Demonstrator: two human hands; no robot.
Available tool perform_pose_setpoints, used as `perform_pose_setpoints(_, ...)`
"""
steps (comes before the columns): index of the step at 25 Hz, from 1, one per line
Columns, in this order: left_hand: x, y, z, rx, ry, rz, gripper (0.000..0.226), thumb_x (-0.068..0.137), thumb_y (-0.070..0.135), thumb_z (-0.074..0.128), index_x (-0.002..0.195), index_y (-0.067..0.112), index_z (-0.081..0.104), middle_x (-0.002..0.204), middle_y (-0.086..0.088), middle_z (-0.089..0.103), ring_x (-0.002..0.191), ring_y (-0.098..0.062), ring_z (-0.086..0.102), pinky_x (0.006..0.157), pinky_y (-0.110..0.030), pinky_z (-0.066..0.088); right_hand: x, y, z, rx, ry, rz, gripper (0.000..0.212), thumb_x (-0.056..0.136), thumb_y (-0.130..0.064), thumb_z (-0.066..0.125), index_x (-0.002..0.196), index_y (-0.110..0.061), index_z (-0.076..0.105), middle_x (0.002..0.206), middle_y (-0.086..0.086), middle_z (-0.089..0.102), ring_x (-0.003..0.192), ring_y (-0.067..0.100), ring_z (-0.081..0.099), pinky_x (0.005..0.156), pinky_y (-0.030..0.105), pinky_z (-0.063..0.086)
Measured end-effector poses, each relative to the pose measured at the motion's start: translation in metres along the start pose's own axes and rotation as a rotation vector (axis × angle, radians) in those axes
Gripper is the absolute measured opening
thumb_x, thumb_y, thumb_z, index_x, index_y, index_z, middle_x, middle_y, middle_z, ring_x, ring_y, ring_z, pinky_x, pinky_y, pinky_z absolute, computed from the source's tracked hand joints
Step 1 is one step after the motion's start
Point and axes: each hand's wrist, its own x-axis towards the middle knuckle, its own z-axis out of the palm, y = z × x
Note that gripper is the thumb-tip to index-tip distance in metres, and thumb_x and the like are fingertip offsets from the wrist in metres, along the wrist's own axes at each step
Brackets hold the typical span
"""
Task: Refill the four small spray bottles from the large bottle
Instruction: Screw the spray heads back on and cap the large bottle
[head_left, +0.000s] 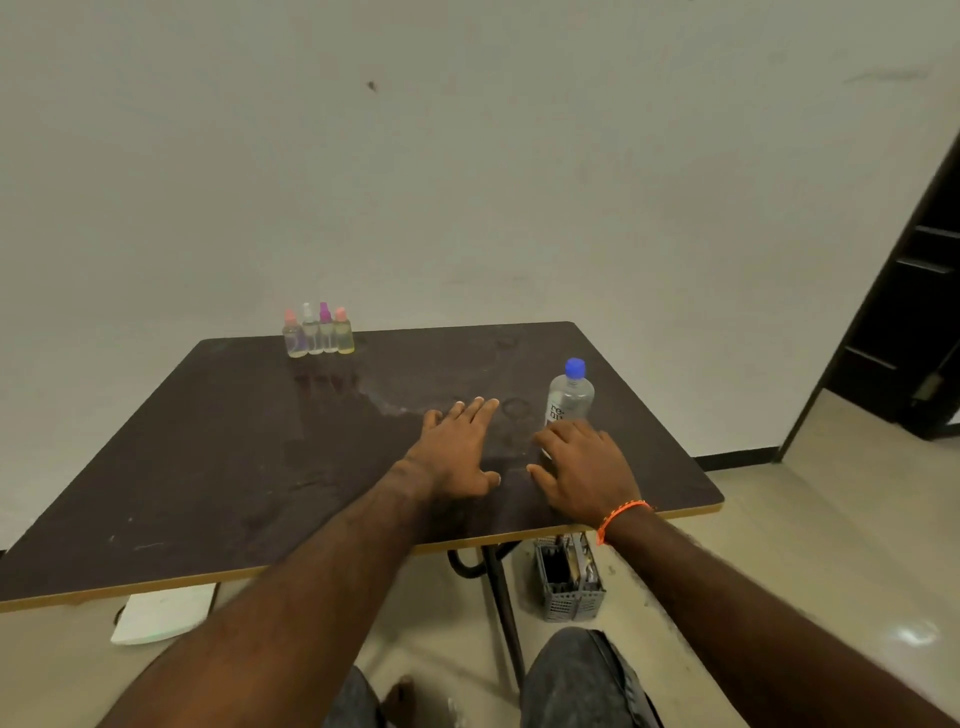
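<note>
Both hands lie flat on the dark table (208, 467), fingers spread: left hand (460, 449) just beside right hand (584, 470), which hides the water bottle's (570, 395) base; four spray bottles (318, 332) stand at the table's far edge.

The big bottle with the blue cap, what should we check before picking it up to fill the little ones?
1. Large bottle standing upright on the table: ok.
2. Blue cap off for pouring: not ok, it is on.
3. Right hand gripping the bottle: not ok, it lies in front of the bottle, fingers relaxed.
4. Left hand free to help: ok, flat and holding nothing.
5. Four small spray bottles within easy reach: not ok, they stand in a row at the far edge.
6. Spray tops removed: not ok, all four are on.
</note>
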Motion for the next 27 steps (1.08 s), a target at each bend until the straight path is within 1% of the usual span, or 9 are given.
perform_pose_setpoints(4,0.027,0.033,0.003,-0.069,-0.032,0.061,0.12,0.083,0.057,0.075,0.167,0.022,-0.004,0.174,-0.007,0.015,0.16,-0.029,0.016,0.128,-0.057,0.008,-0.011,0.038,-0.004,0.066,-0.023,0.205,0.038,0.089,-0.05,0.062,0.117,-0.025,0.056,0.118,-0.002,0.063,0.102,0.015,0.058,0.086,0.031,0.052)
perform_pose_setpoints(7,0.046,0.042,0.01,-0.175,-0.012,0.042,0.126,0.081,0.063,0.075,0.166,0.023,-0.009,0.17,-0.009,0.029,0.155,-0.028,0.028,0.126,-0.057,0.01,-0.003,0.053,0.001,0.244,-0.042,0.41,0.062,0.087,-0.044,0.07,0.139,-0.023,0.044,0.142,0.002,0.052,0.124,0.021,0.055,0.101,0.037,0.05)
perform_pose_setpoints(9,0.059,0.045,0.015,-0.34,0.059,-0.041,0.124,0.082,0.062,0.076,0.166,0.027,-0.009,0.166,-0.005,0.039,0.151,-0.029,0.037,0.123,-0.061,0.014,0.008,0.057,0.005,0.378,-0.095,0.471,0.083,0.086,-0.039,0.073,0.153,-0.022,0.028,0.158,0.002,0.036,0.14,0.024,0.043,0.112,0.042,0.04)
perform_pose_setpoints(11,0.073,0.043,0.018,-0.492,0.103,-0.114,0.119,0.081,0.058,0.077,0.166,0.033,-0.002,0.162,0.0,0.045,0.149,-0.027,0.042,0.122,-0.063,0.018,0.018,0.058,0.008,0.497,-0.13,0.486,0.092,0.085,-0.034,0.075,0.157,-0.023,0.018,0.162,0.003,0.029,0.145,0.026,0.036,0.114,0.044,0.036)
perform_pose_setpoints(15,0.095,0.03,0.023,-0.654,0.061,-0.029,0.11,0.07,0.078,0.066,0.163,0.038,0.023,0.156,0.009,0.052,0.144,-0.018,0.049,0.119,-0.061,0.035,0.029,0.053,0.007,0.68,-0.087,0.454,0.081,0.087,-0.02,0.074,0.152,-0.021,0.027,0.151,0.005,0.046,0.134,0.027,0.05,0.109,0.043,0.042)
perform_pose_setpoints(17,0.108,0.021,0.034,-0.651,0.05,0.043,0.098,0.072,0.081,0.063,0.157,0.041,0.035,0.149,0.016,0.058,0.137,-0.011,0.055,0.116,-0.059,0.041,0.029,0.049,0.004,0.734,-0.063,0.449,0.072,0.089,-0.016,0.071,0.149,-0.022,0.032,0.143,0.006,0.054,0.127,0.026,0.056,0.105,0.04,0.046)
perform_pose_setpoints(19,0.108,0.021,0.035,-0.646,0.096,0.026,0.092,0.073,0.081,0.061,0.154,0.041,0.041,0.144,0.018,0.062,0.133,-0.009,0.059,0.114,-0.058,0.042,0.028,0.045,0.001,0.767,-0.045,0.46,0.066,0.09,-0.016,0.069,0.147,-0.022,0.035,0.139,0.006,0.056,0.124,0.026,0.058,0.104,0.04,0.047)
perform_pose_setpoints(22,0.094,0.023,0.03,-0.653,0.137,-0.016,0.096,0.072,0.079,0.063,0.156,0.04,0.04,0.144,0.017,0.062,0.133,-0.01,0.059,0.115,-0.058,0.04,0.025,0.039,-0.001,0.805,-0.051,0.45,0.064,0.09,-0.018,0.07,0.145,-0.021,0.037,0.137,0.006,0.057,0.122,0.024,0.058,0.103,0.039,0.047)
perform_pose_setpoints(27,0.078,0.019,0.034,-0.68,0.136,-0.032,0.09,0.074,0.078,0.065,0.154,0.054,0.032,0.127,0.024,0.071,0.123,-0.006,0.064,0.113,-0.061,0.04,0.02,0.036,-0.001,0.821,-0.056,0.424,0.064,0.09,-0.019,0.069,0.145,-0.022,0.037,0.138,0.006,0.056,0.122,0.024,0.058,0.104,0.04,0.047)
